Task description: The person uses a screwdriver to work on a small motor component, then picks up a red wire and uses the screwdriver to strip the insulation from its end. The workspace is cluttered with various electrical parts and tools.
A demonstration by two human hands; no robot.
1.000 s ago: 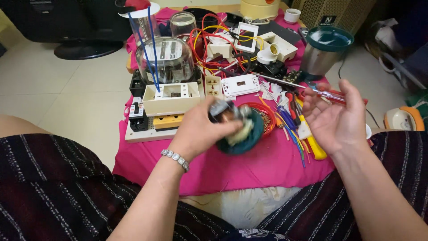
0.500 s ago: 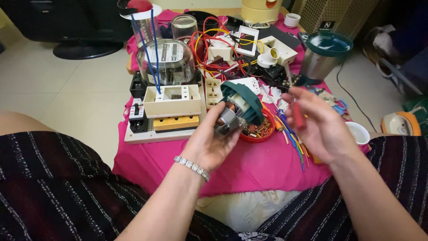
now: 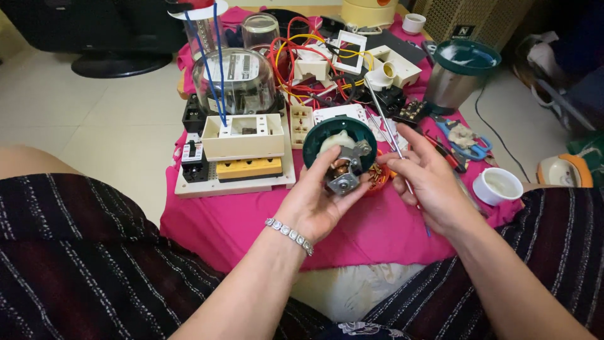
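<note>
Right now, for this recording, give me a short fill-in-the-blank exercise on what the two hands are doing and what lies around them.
1. The left hand holds a small motor set in a round ____ housing.
2. The right hand holds a thin ____ screwdriver between its fingers.
3. The parts lie on a ____ cloth spread over the floor.
4. A small white ____ stands to the right of the right hand.

Missing words: green; metal; pink; cup

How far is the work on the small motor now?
Done: the motor with its green housing is out and bare, windings showing. In hand: the left hand holds it up while the right hand holds a thin screwdriver. Left: it is not closed up or put back.
</note>
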